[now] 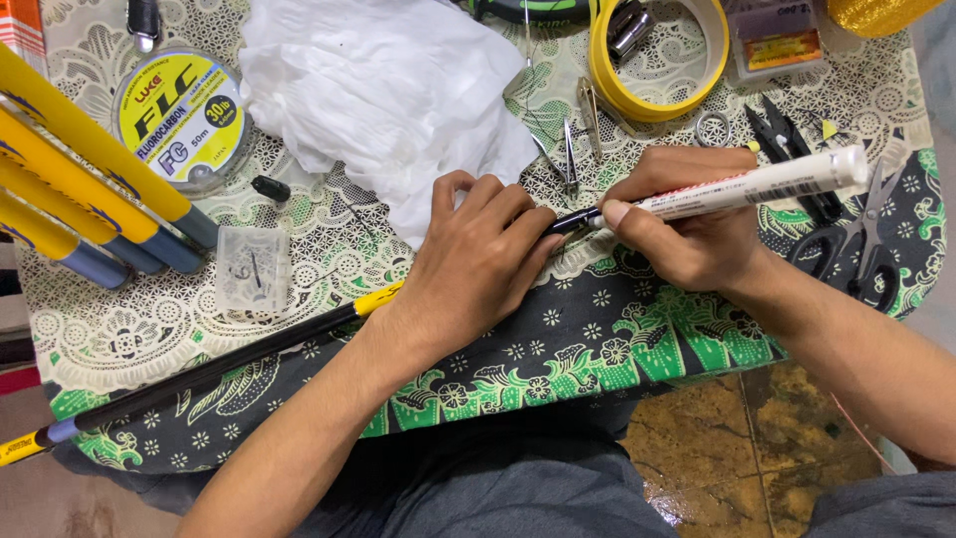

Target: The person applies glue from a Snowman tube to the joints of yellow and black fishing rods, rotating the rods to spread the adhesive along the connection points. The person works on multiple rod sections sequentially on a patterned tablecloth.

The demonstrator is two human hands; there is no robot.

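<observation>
Left hand (468,269) lay nearest; I noted its fingers clamping the black rod (229,364) against the desk (597,329). Right hand (687,224) gripped a white marker (767,184), tip touching the rod between both hands.

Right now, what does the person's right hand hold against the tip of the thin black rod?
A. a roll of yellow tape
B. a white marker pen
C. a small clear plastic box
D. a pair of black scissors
B: the right hand grips a white marker pen with its nib on the thin black rod, which the left hand pins down.
</observation>
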